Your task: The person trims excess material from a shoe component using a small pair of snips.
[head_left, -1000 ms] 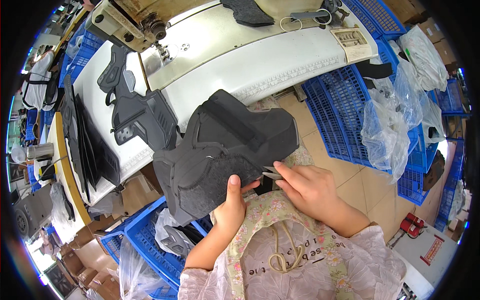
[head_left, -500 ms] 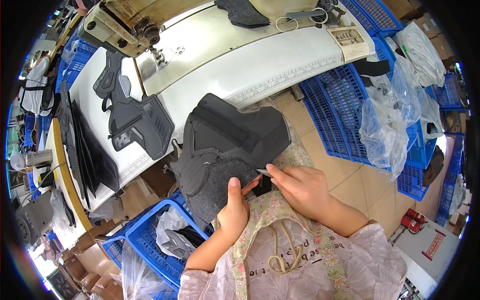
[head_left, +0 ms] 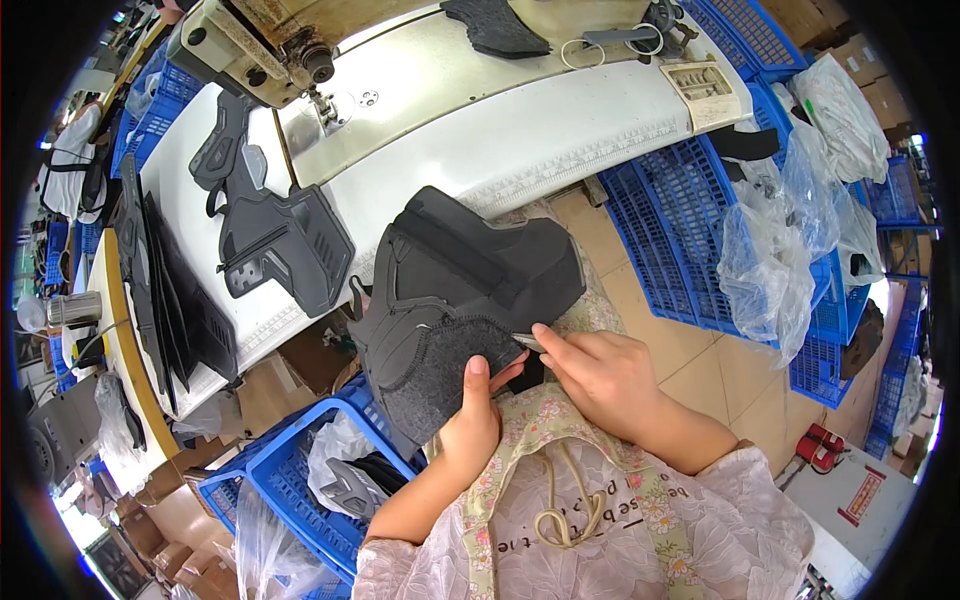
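A black padded fabric piece (head_left: pixel 465 270) with stitched seams lies over my lap, close to the table's front edge. Its lower part is a fuzzy dark-grey patch (head_left: pixel 440 370) with a stitched curved border. My left hand (head_left: pixel 472 425) grips this patch at its lower right, thumb on top and fingers underneath. In my right hand (head_left: pixel 600 385) is a small pointed metal tool (head_left: pixel 528 342), pinched between thumb and forefinger; its tip is at the patch's right edge. Most of the tool is hidden by my fingers, so its kind is unclear.
A sewing machine (head_left: pixel 270 50) stands on the white table (head_left: pixel 440 160). Black moulded parts (head_left: pixel 285 240) lie at its left, and a dark felt piece (head_left: pixel 497 28) sits at the back. Blue crates (head_left: pixel 670 235) with plastic bags stand at right; another blue basket (head_left: pixel 300 480) is at lower left.
The view has shifted slightly. My hands keep nearly the same hold, and the metal tool's tip stays by the patch's edge with a small change of angle.
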{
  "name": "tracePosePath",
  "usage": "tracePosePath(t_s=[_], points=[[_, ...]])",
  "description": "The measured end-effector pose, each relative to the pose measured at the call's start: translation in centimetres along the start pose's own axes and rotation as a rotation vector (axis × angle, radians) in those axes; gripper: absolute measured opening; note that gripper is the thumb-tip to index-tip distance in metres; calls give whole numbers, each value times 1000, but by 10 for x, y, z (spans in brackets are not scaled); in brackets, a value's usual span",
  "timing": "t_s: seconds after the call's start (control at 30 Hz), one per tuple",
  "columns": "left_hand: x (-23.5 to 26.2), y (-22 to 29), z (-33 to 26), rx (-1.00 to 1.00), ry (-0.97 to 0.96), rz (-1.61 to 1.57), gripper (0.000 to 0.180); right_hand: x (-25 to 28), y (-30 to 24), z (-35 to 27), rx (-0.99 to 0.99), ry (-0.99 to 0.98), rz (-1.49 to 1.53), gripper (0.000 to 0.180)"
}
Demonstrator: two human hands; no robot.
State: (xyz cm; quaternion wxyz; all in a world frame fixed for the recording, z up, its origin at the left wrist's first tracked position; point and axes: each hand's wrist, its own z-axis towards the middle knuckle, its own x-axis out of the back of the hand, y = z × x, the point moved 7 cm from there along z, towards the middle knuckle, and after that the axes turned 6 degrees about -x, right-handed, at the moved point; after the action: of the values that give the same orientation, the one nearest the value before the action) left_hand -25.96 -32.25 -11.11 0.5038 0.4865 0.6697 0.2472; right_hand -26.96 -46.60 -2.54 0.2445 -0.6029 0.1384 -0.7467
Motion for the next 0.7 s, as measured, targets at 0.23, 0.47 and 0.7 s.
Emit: tracePosePath(t_s=[0.23, 0.47, 0.7], points=[[-1, 1, 0, -18, -13, -7, 42, 0, -2, 2, 0, 20, -26, 39], [-2, 4, 0, -59, 8, -14, 40, 1, -3, 1, 4, 29, -41, 40], [0, -5, -1, -16, -78, 46, 37, 0, -3, 5, 8, 25, -50, 44]])
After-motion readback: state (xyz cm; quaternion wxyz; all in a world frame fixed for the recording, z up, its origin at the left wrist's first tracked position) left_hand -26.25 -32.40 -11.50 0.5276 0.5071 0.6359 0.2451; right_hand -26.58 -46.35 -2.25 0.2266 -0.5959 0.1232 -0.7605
